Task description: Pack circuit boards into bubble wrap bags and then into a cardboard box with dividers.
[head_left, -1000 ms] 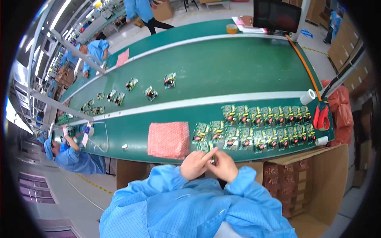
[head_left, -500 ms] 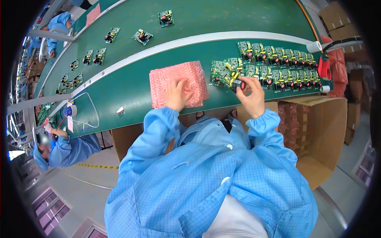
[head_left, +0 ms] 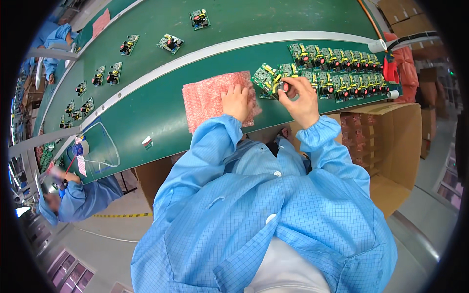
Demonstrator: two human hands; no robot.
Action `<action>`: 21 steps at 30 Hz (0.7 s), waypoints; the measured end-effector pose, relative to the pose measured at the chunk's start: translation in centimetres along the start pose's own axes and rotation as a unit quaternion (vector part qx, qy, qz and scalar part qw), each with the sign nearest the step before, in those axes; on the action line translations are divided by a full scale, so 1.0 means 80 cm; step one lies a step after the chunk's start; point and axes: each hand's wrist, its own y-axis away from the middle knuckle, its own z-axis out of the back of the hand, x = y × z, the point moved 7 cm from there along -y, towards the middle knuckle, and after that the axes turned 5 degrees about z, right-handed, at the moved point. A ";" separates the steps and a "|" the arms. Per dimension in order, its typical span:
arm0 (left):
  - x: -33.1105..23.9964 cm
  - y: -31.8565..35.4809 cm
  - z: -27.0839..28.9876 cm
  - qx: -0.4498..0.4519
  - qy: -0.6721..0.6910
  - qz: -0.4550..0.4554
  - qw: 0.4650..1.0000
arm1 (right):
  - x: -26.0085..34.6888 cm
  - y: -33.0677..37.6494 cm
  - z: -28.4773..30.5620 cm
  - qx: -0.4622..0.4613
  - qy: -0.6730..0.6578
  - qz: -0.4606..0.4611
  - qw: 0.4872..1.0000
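My right hand (head_left: 302, 100) pinches a green circuit board (head_left: 266, 77) by its round black-and-red component. The board is tilted and raised just left of the rows of boards, close to the pink bubble-wrap bags (head_left: 207, 100). On top of that stack, toward its right side, rests my left hand (head_left: 235, 101). Its fingers are slightly bent and lie over the wrap; the thumb is hard to make out. To the right, similar circuit boards (head_left: 342, 90) stand close together in two rows along the green bench (head_left: 161, 117).
Beyond a white rail (head_left: 205, 50), more boards (head_left: 199, 18) lie scattered on a green surface. An open cardboard box (head_left: 395, 146) with pink-wrapped items stands below the bench at right. A tape roll (head_left: 80, 148) sits at left, near a co-worker in blue (head_left: 90, 198).
My right hand has carried the circuit board up and left, toward the bubble wrap. My left hand has shifted right across the stack. The whole view has moved slightly.
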 end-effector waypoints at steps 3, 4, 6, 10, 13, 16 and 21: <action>0.022 0.000 -0.013 0.048 0.083 0.043 0.994 | 0.010 0.002 0.009 -0.012 -0.015 0.007 1.000; 0.028 0.004 -0.007 0.047 0.084 0.041 0.994 | 0.011 0.003 0.016 -0.028 -0.030 0.005 0.999; 0.040 0.013 0.030 -0.019 0.227 0.062 0.972 | 0.013 0.009 0.025 -0.034 -0.013 0.015 0.999; 0.034 0.021 0.091 -0.103 0.240 0.043 0.964 | 0.048 0.023 0.011 0.070 0.062 0.129 0.987; 0.029 0.024 0.111 -0.102 0.238 -0.027 0.965 | 0.070 0.042 -0.019 0.246 0.013 0.136 0.960; 0.032 0.031 0.115 -0.077 0.234 -0.105 0.964 | 0.043 0.023 -0.011 0.215 0.103 0.074 0.968; 0.048 0.029 0.126 -0.111 0.174 -0.028 0.978 | 0.059 0.003 0.023 0.050 0.112 0.070 0.990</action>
